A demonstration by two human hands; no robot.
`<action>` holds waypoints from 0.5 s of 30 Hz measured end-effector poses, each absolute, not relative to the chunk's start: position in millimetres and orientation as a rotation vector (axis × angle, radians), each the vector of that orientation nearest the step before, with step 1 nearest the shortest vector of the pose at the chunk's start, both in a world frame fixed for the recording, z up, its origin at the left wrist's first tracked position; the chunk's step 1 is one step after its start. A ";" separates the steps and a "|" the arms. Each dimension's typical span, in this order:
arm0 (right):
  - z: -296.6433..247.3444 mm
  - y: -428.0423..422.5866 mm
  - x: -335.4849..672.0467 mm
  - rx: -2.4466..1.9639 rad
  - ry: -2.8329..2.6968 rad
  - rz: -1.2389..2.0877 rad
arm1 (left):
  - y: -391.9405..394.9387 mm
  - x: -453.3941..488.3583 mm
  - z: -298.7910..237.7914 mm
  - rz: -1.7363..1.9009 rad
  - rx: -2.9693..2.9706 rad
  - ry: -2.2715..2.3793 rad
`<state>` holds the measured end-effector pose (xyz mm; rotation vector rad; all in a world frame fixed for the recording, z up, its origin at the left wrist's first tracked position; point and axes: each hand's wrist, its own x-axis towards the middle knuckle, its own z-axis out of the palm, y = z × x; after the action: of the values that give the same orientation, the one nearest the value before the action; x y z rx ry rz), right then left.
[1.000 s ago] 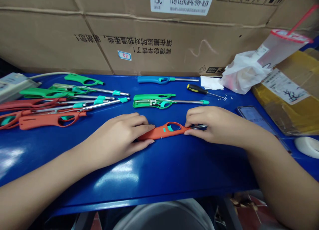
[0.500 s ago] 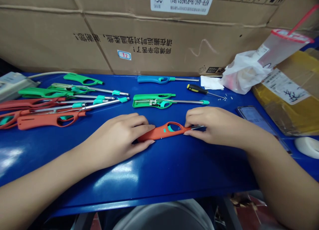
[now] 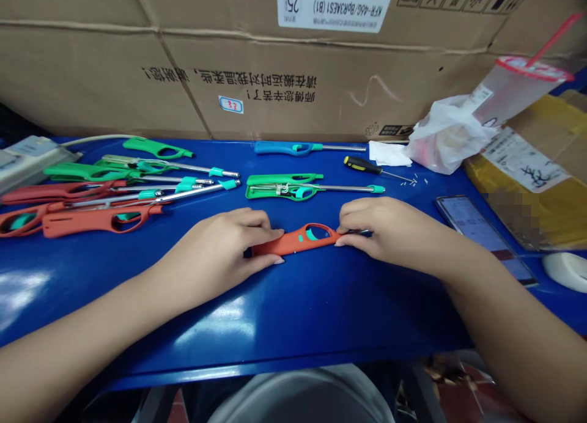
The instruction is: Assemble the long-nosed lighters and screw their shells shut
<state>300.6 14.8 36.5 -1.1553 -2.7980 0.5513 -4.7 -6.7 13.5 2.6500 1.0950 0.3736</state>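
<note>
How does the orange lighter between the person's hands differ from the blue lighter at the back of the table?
The left hand and right hand hold the orange lighter; the blue lighter lies untouched near the cardboard box. The right hand partly hides the orange lighter's metal tube; the blue lighter's tube shows plainly. Both have a turquoise trigger.

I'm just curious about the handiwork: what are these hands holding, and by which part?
An orange lighter: the left hand grips its rear end, and the right hand pinches its front, where the metal tube begins.
</note>
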 end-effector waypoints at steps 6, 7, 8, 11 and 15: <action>35.4 10.4 290.9 -1.086 -2.868 0.186 | -3.6 -3.5 13.4 0.310 2.869 1.090; 35.0 10.2 289.8 -1.054 -2.870 0.128 | -2.6 -3.5 12.5 0.309 2.909 1.080; 34.7 10.2 289.3 -1.027 -2.864 0.087 | -1.6 -3.6 11.6 0.314 2.935 1.071; 35.4 10.2 290.7 -0.989 -2.806 0.037 | 0.7 -3.7 9.9 0.355 2.903 1.073; 38.4 9.9 294.8 -0.953 -2.729 0.021 | 2.2 -4.0 11.8 0.420 2.798 1.090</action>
<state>294.8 9.9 38.4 -0.9531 -2.7293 0.0210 -4.0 2.2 11.8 2.7975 1.0898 0.4205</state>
